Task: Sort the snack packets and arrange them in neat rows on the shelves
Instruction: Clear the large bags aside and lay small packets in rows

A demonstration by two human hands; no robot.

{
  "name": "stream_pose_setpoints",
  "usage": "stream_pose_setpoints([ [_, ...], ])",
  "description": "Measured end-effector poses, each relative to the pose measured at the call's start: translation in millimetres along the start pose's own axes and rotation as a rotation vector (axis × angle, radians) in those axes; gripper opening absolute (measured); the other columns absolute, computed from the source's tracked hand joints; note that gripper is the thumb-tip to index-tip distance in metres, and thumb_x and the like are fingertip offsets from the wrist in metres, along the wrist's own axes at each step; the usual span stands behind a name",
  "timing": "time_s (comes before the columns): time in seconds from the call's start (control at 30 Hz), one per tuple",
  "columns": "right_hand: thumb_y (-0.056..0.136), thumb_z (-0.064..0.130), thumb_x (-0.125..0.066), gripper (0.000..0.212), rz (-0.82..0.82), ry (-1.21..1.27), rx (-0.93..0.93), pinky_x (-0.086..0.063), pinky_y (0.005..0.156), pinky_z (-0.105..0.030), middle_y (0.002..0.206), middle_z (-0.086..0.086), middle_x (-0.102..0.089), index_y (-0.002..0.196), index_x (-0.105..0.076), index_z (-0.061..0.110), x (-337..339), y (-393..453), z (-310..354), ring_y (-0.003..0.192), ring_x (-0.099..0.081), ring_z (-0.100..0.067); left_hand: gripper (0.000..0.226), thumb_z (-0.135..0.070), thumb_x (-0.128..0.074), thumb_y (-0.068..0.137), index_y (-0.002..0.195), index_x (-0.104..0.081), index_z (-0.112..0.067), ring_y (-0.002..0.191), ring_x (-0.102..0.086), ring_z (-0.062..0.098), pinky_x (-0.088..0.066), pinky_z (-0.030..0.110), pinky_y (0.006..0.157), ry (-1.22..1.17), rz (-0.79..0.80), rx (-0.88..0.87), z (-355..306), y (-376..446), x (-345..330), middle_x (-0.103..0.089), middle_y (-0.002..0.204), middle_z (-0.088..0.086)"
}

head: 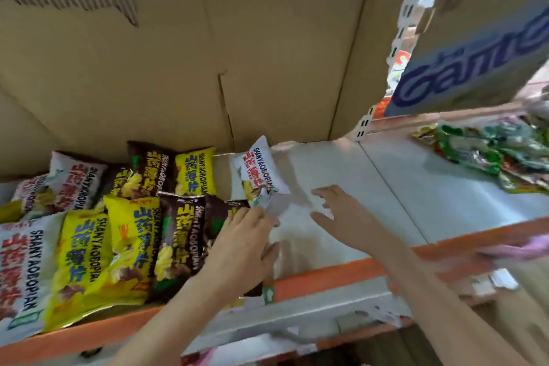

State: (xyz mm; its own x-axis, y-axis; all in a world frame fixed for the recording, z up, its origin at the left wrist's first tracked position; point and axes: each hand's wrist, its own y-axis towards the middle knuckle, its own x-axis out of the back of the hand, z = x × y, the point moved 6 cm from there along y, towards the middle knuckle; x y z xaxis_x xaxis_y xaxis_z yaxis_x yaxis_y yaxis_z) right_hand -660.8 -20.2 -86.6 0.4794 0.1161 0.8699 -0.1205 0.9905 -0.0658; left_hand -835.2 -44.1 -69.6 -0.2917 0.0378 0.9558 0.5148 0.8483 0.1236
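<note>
Several snack packets in white, yellow and brown lie in loose rows on the left part of the grey shelf (341, 181). A white packet (257, 175) stands tilted at the right end of the group. My left hand (240, 244) rests on a brown packet (219, 214), fingers curled at the white packet's lower corner; whether it grips either is unclear. My right hand (347, 217) hovers over bare shelf to the right, fingers spread, holding nothing. A yellow packet (130, 235) and a brown packet (178, 241) lie in the front row.
A large cardboard sheet (208, 53) backs the shelf. A cardboard box with blue lettering (475, 50) hangs over the upper right. Green packets (487, 151) are piled at the far right. An orange shelf edge (326, 276) runs along the front.
</note>
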Motion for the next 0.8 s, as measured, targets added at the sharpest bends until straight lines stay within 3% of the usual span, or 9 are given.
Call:
stream_pose_setpoints([
  [0.1, 0.096, 0.029, -0.045, 0.049, 0.038, -0.135, -0.006, -0.036, 0.100, -0.030, 0.139, -0.003, -0.035, 0.141, -0.033, 0.015, 6, -28, -19, 0.126, -0.039, -0.020, 0.035, -0.039, -0.052, 0.080, 0.107, -0.063, -0.021, 0.100, -0.058, 0.023, -0.045, 0.038, 0.086, 0.050, 0.059, -0.079, -26, 18, -13, -0.061, 0.104, -0.001],
  [0.2, 0.097, 0.030, -0.041, 0.049, 0.070, -0.250, -0.034, -0.035, 0.103, -0.034, 0.144, -0.003, -0.029, 0.143, -0.029, 0.016, 11, -50, -40, 0.130, -0.032, -0.020, 0.049, -0.047, -0.035, 0.077, 0.110, -0.061, -0.024, 0.099, -0.059, 0.020, -0.044, 0.034, 0.087, 0.063, 0.156, -0.143, -56, 31, -23, -0.060, 0.105, -0.004],
  [0.33, 0.097, 0.030, -0.038, 0.046, 0.082, -0.393, -0.038, -0.036, 0.102, -0.037, 0.143, -0.004, -0.032, 0.141, -0.032, 0.016, 16, -73, -72, 0.128, -0.034, -0.023, 0.050, -0.049, -0.033, 0.070, 0.100, -0.065, -0.025, 0.079, -0.064, 0.018, -0.052, 0.032, 0.070, 0.113, 0.204, -0.205, -87, 46, -41, -0.063, 0.090, -0.004],
  [0.43, 0.097, 0.031, -0.038, 0.040, 0.039, -0.421, -0.041, -0.037, 0.099, -0.038, 0.137, -0.001, -0.038, 0.135, -0.040, 0.019, 24, -86, -100, 0.125, -0.038, -0.022, 0.061, -0.052, -0.024, 0.072, 0.111, -0.061, -0.023, 0.090, -0.062, 0.021, -0.049, 0.035, 0.080, 0.126, 0.230, -0.224, -113, 57, -53, -0.061, 0.102, -0.001],
  [0.53, 0.089, 0.028, -0.037, 0.034, -0.037, -0.425, -0.041, -0.047, 0.084, -0.040, 0.115, -0.002, -0.056, 0.111, -0.061, 0.018, 42, -93, -124, 0.107, -0.056, -0.024, 0.076, -0.057, -0.010, 0.072, 0.133, -0.042, -0.025, 0.117, -0.045, 0.020, -0.031, 0.031, 0.100, 0.158, 0.299, -0.218, -141, 66, -65, -0.046, 0.129, -0.002],
  [0.63, 0.067, 0.035, -0.039, 0.033, -0.099, -0.411, -0.048, -0.053, 0.057, -0.033, 0.085, 0.002, -0.066, 0.076, -0.067, 0.022, 60, -103, -154, 0.073, -0.067, -0.018, 0.047, -0.048, -0.034, 0.093, 0.135, -0.038, -0.027, 0.121, -0.039, 0.016, -0.027, 0.027, 0.103, 0.172, 0.285, -0.223, -169, 81, -72, -0.041, 0.134, -0.005],
  [0.8, 0.060, 0.041, -0.052, 0.036, -0.053, -0.388, -0.113, -0.055, 0.064, -0.031, 0.093, 0.003, -0.068, 0.088, -0.068, 0.026, 83, -136, -219, 0.081, -0.068, -0.016, 0.043, -0.044, -0.044, 0.093, 0.133, -0.042, -0.027, 0.120, -0.043, 0.016, -0.032, 0.027, 0.100, 0.137, 0.269, -0.228, -228, 114, -88, -0.046, 0.131, -0.007],
])
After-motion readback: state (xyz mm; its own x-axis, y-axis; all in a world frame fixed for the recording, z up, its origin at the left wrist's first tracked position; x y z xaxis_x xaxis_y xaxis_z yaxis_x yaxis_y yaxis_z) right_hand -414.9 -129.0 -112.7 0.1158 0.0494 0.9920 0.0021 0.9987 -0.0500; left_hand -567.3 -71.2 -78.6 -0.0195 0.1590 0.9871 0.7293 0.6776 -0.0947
